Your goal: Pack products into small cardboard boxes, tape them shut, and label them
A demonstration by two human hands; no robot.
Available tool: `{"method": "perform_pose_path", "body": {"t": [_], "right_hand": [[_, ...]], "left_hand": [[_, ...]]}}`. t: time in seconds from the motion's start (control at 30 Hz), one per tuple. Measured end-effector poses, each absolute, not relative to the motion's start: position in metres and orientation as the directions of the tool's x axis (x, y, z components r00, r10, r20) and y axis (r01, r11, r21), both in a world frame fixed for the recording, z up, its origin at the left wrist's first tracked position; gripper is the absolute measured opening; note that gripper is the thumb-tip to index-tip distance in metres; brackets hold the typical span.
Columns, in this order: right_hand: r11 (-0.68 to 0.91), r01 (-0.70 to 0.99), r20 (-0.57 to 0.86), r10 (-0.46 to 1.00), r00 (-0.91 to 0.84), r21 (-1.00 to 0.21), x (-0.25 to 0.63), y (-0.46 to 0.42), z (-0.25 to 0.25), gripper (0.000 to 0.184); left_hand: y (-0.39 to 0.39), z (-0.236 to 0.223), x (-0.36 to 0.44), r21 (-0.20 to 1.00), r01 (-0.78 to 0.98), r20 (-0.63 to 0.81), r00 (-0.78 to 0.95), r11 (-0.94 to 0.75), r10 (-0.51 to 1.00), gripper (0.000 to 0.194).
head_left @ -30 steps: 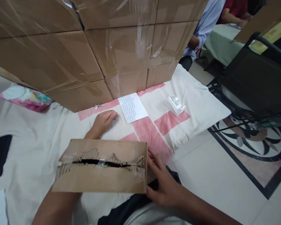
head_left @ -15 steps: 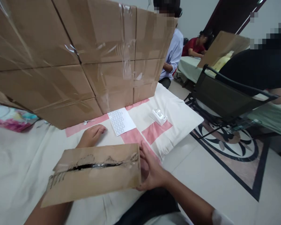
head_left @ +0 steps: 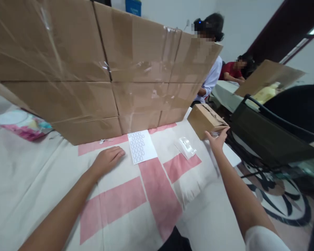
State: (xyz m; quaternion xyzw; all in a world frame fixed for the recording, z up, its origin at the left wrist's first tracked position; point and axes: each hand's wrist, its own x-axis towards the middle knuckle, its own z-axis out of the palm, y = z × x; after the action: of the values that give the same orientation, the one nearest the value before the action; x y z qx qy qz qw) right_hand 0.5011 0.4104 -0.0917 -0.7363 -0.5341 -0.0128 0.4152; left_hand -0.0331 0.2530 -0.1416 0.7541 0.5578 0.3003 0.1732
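Brown cardboard forms the small oblong box [head_left: 201, 122] at the far right end of the white cloth with pink bands [head_left: 120, 226], beside the right-hand edge of the tall wall of taped brown cartons [head_left: 141, 99]. Its near end is spanned by the right hand [head_left: 217, 136], with the box pinched between the thumb at one side and the fingers at the other. Whether its underside is borne by the cloth or hangs just above cannot be told through the blur. Since only one end is gripped, the far end could dip; the box is best kept level and its torn top spared any pressure. Room should be left for the white plastic dispenser-like object [head_left: 186, 148]. Just beside the white sheet printed with small rectangles [head_left: 148, 150], the left hand [head_left: 108, 160] is laid on the cloth, fingers pressed together, nothing held.
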Motion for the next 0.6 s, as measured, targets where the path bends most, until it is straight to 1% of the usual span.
{"method": "perform_pose_path", "body": {"t": [0.03,0.13,0.17,0.2,0.23,0.3,0.37,0.4,0.43,0.47,0.5,0.53,0.57,0.6], "right_hand": [[-0.093,0.805,0.445,0.793,0.416,-0.586,0.492,0.431,-0.095,0.121],[-0.029,0.811,0.375,0.876,0.302,-0.584,0.464,0.471,-0.099,0.130],[-0.061,0.824,0.259,0.934,0.246,-0.563,0.458,0.480,-0.099,0.131],[-0.118,0.848,0.156,0.961,0.228,-0.517,0.453,0.488,-0.099,0.124],[-0.137,0.865,0.142,0.962,0.232,-0.484,0.448,0.496,-0.099,0.111],[-0.129,0.861,0.168,0.956,0.239,-0.492,0.436,0.510,-0.095,0.092],[-0.101,0.856,0.250,0.933,0.258,-0.508,0.413,0.517,-0.087,0.080],[-0.057,0.849,0.311,0.916,0.253,-0.525,0.395,0.515,-0.081,0.075],[0.022,0.841,0.399,0.887,0.233,-0.540,0.374,0.508,-0.074,0.071],[0.147,0.828,0.510,0.840,0.185,-0.541,0.348,0.498,-0.067,0.067],[0.317,0.802,0.645,0.756,0.109,-0.507,0.319,0.483,-0.058,0.062],[0.496,0.769,0.759,0.651,-0.022,-0.403,0.286,0.464,-0.050,0.056],[0.659,0.706,0.830,0.526,-0.184,-0.261,0.250,0.442,-0.041,0.047],[0.784,0.604,0.841,0.418,-0.345,-0.142,0.213,0.418,-0.033,0.037]], "left_hand": [[0.253,-0.141,-0.031,0.624,0.713,0.262,0.195,-0.320,0.945,0.041],[0.253,-0.139,-0.027,0.692,0.662,0.246,0.159,-0.288,0.956,0.042],[0.253,-0.139,-0.027,0.713,0.645,0.242,0.144,-0.276,0.960,0.041],[0.254,-0.140,-0.028,0.736,0.624,0.242,0.121,-0.263,0.963,0.040],[0.255,-0.141,-0.031,0.762,0.595,0.242,0.102,-0.254,0.965,0.039],[0.259,-0.144,-0.037,0.821,0.522,0.249,0.037,-0.231,0.968,0.042],[0.262,-0.147,-0.042,0.881,0.419,0.269,-0.056,-0.222,0.962,0.053],[0.263,-0.148,-0.044,0.905,0.360,0.281,-0.114,-0.224,0.953,0.059],[0.263,-0.148,-0.046,0.925,0.302,0.294,-0.175,-0.233,0.940,0.063],[0.264,-0.149,-0.049,0.938,0.244,0.305,-0.241,-0.247,0.921,0.066],[0.264,-0.148,-0.052,0.945,0.190,0.314,-0.309,-0.265,0.898,0.067],[0.265,-0.146,-0.057,0.948,0.140,0.319,-0.383,-0.287,0.867,0.067],[0.265,-0.144,-0.064,0.946,0.093,0.317,-0.464,-0.311,0.827,0.067],[0.265,-0.141,-0.073,0.940,0.049,0.306,-0.551,-0.336,0.776,0.067]]}}
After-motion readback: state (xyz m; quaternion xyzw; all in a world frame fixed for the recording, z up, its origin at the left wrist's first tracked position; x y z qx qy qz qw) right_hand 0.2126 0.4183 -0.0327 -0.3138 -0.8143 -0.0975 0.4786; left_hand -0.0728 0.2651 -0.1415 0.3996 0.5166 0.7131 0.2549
